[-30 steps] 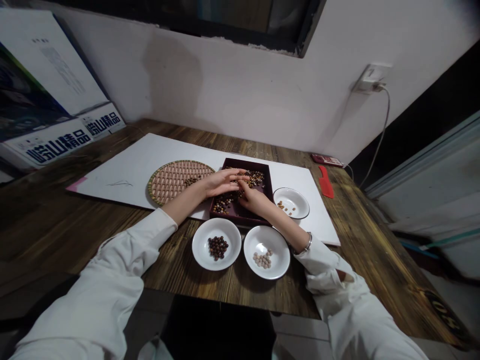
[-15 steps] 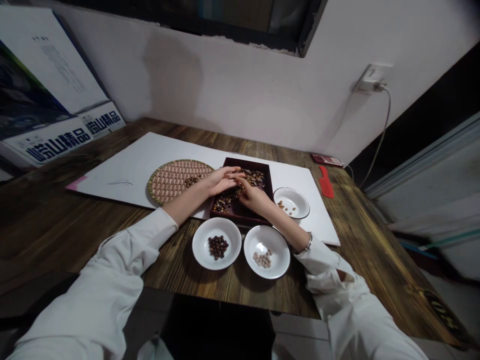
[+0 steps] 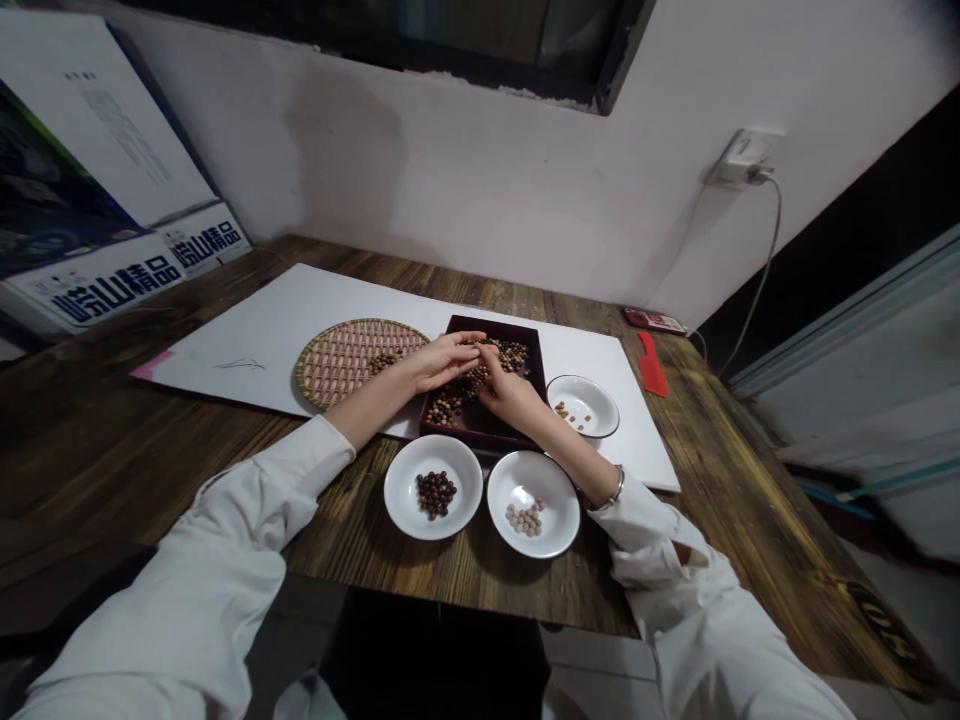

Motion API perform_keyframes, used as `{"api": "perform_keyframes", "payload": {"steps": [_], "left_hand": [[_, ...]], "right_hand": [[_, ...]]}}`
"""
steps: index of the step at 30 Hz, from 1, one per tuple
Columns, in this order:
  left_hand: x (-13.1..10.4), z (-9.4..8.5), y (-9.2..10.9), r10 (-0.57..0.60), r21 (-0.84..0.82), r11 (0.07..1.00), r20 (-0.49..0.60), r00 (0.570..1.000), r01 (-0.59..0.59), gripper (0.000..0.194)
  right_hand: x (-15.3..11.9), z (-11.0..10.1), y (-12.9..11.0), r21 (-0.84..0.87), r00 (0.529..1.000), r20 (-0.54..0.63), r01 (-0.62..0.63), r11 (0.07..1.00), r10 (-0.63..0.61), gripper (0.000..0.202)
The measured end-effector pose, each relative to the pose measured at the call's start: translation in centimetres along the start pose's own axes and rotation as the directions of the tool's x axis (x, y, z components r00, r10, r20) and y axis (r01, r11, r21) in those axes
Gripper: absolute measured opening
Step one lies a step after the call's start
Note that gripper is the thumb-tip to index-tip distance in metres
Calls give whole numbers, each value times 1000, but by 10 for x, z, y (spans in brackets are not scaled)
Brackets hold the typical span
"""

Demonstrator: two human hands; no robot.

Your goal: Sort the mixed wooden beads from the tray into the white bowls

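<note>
My left hand (image 3: 444, 364) reaches over the left side of a dark red tray (image 3: 537, 375), fingers stretched out and palm partly turned up. Against its fingertips rests my right hand (image 3: 508, 392), its thumb and fingers drawn together; whatever may be between them is hidden. Loose mixed beads (image 3: 450, 404) in brown, yellow and pale tones lie in the tray below. Left of it, a round woven mat (image 3: 337, 365) carries a small heap of brown beads (image 3: 381, 362), partly behind my left hand.
Nearest me stand a white bowl (image 3: 400, 500) with dark brown beads (image 3: 436, 495) and another bowl (image 3: 555, 535) with pale beads (image 3: 526, 518). A third bowl (image 3: 604, 407) holds a few yellowish pieces. A red comb (image 3: 652, 367) and a phone (image 3: 654, 320) lie at right.
The fingers of both hands have shifted slightly over the tray, my right fingertips lying a little closer along the left fingers. The bowls and mat stay where they were.
</note>
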State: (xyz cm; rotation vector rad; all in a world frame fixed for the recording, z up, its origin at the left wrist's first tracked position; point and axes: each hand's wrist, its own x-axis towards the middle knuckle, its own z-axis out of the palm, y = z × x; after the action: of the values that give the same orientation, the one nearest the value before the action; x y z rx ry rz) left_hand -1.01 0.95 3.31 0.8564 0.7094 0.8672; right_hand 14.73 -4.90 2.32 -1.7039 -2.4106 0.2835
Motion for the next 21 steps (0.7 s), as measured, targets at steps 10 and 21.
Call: {"api": "perform_keyframes", "payload": {"steps": [10, 21], "left_hand": [[1, 0, -2, 10, -10, 1000, 47, 999, -10, 33], [-3, 7, -7, 121, 138, 983, 16, 993, -122, 27]], "right_hand": [[-1, -1, -3, 1, 1000, 30, -6, 1000, 6, 79], [-1, 2, -1, -85, 998, 63, 13, 996, -7, 79]]}}
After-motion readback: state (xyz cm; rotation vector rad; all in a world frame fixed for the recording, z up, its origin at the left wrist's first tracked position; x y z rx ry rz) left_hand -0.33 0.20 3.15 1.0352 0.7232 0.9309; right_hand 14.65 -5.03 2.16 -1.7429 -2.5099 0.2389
